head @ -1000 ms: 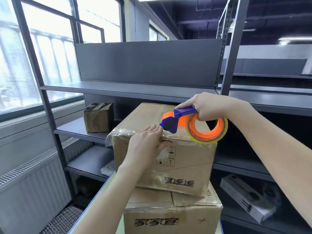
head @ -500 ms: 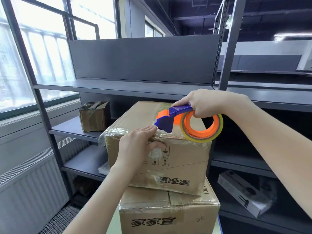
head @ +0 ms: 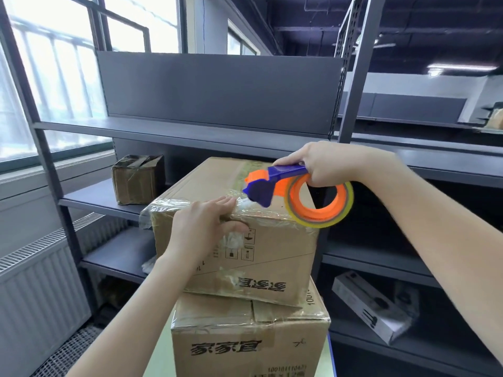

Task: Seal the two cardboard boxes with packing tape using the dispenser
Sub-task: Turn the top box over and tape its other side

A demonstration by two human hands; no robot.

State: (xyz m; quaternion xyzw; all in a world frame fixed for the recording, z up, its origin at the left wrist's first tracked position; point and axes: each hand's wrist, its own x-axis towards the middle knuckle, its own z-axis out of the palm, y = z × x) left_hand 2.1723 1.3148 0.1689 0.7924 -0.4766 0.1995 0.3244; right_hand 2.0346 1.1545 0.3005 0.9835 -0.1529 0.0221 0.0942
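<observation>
Shelving (head: 217,131): a dark grey metal rack fills the view in front of me, with several shelves and a solid back panel.
Windows (head: 54,77): tall bright panes on my left, behind the rack's frame.
Radiator (head: 35,289): white and ribbed, low on the left under the windows.
Lower box (head: 245,336): brown cardboard with black printed characters, straight in front of me. Its top is mostly hidden by the box stacked on it.
Upper box (head: 272,254): brown cardboard, sitting on the lower box and turned slightly askew. Its printing reads upside down.
Tape on the upper box (head: 168,205): clear and wrinkled along the top front edge.
White carton (head: 370,311): long and flat, on a low shelf to my right.
Small box (head: 138,180): worn brown cardboard, on a shelf behind and to the left of the stack.
Dispenser (head: 261,189): blue and orange, over the upper box's top near its front edge. Its yellowish tape roll (head: 318,219) hides that box's right front corner.
Right hand (head: 321,164): wrapped around the dispenser's blue handle from above.
Left hand (head: 201,227): fingers flat across the taped front edge, thumb against the front face. My forearm covers part of both boxes.
</observation>
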